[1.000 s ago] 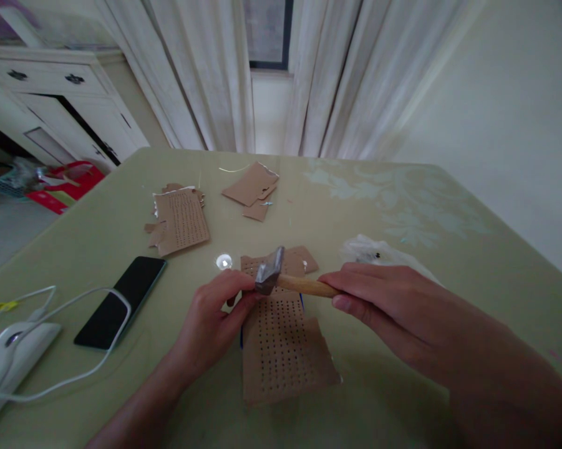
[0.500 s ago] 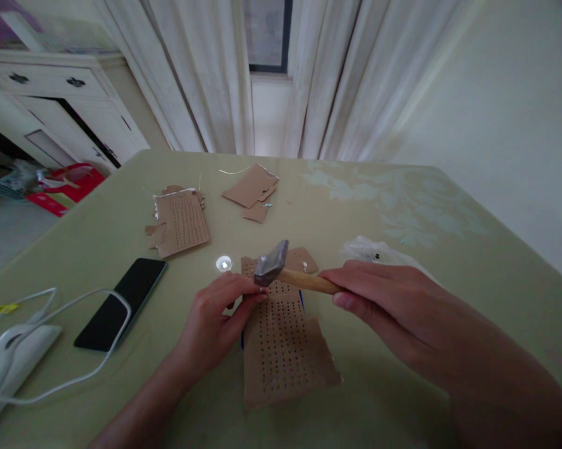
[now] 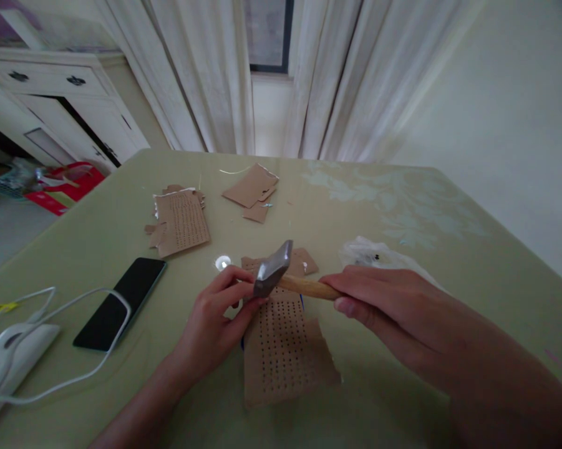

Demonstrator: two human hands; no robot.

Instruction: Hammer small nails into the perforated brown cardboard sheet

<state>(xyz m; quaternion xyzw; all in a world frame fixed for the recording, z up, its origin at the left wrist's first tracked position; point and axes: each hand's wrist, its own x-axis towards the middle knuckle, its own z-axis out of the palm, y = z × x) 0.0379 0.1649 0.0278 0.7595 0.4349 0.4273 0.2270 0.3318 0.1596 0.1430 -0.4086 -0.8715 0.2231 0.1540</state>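
My right hand grips the wooden handle of a hammer. Its grey metal head is right over the fingertips of my left hand. Those fingers are pinched together on a small metal piece, now hidden behind the head; its kind cannot be made out. Beneath both lies a brown piece of cardboard punched with rows of small holes, its right edge torn. My left fingertips are at its upper left part. Bits of something blue show from under its sides.
Left of my arm lie a black phone, a white cable and a white device. Farther back are a hole-punched cardboard piece and plain cardboard scraps. A clear plastic bag lies beyond my right hand.
The hammer head has come down a little onto the left fingertips, covering the small metal tip that showed there before. The cardboard has stayed in place.
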